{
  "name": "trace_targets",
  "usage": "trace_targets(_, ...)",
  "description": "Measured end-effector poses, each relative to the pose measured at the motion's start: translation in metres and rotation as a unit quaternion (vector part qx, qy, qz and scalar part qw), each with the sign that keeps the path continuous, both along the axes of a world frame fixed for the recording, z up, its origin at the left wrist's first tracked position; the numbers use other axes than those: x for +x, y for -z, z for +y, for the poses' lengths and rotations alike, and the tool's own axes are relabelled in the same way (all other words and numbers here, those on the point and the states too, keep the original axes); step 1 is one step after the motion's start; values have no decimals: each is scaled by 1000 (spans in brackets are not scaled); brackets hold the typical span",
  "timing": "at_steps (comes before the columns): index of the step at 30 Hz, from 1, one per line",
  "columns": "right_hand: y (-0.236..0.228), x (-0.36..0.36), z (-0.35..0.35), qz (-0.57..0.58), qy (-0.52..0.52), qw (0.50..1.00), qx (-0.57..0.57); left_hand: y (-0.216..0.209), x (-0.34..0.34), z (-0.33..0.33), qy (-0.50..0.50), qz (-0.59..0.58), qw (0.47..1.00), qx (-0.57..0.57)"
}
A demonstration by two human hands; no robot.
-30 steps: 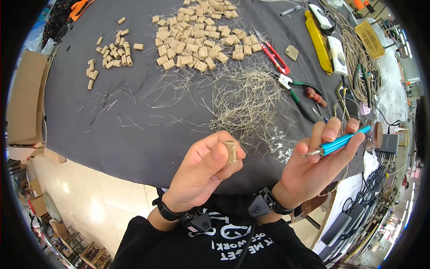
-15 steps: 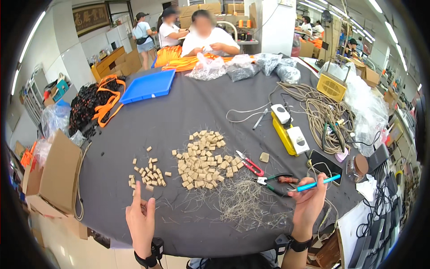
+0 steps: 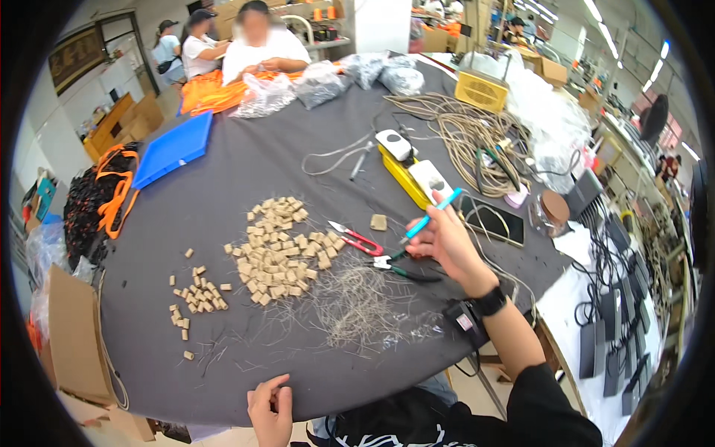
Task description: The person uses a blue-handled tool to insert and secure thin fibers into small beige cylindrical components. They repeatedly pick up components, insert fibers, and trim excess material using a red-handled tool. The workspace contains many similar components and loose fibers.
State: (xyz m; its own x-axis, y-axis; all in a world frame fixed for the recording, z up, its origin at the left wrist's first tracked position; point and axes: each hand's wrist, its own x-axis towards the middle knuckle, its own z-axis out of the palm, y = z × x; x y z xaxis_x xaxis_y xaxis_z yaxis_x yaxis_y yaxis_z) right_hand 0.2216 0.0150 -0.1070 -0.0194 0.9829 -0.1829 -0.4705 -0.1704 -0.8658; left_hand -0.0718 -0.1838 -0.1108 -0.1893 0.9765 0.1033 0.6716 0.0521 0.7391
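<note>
My right hand (image 3: 447, 242) grips a light-blue pen (image 3: 441, 209), its lower end toward the table's middle. Green-handled pliers (image 3: 410, 274) and red-handled snips (image 3: 363, 242) lie just left of that hand. By the near edge, my left hand (image 3: 270, 410) is loosely curled, thumb and forefinger apart, with nothing visible in it. Small tan blocks form a large pile (image 3: 275, 253) in the middle and a smaller group (image 3: 199, 296) to its left. One block (image 3: 188, 355) sits alone nearer me. Thin wire clippings (image 3: 357, 309) are strewn right of the big pile.
A yellow power strip (image 3: 402, 175) with white plugs, a phone (image 3: 493, 221), a jar (image 3: 550, 212) and coiled cord (image 3: 484, 138) occupy the right. A blue tray (image 3: 175, 149) lies far left. Bagged parts (image 3: 320, 83) line the far edge, where a person (image 3: 264, 48) sits.
The view has swung right. My left hand has drawn back to the near edge, its forefinger now bent. My right hand, still holding the pen, has moved farther over the table, beside the pliers.
</note>
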Motion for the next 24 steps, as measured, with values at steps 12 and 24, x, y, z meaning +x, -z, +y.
trace_targets(12,4,-1,31,58,57,997,-14,29,2,-7,-16,167,969,182)
trace_targets(24,15,-11,19,-271,-190,943,-46,27,2,-10,-14,178,957,228)
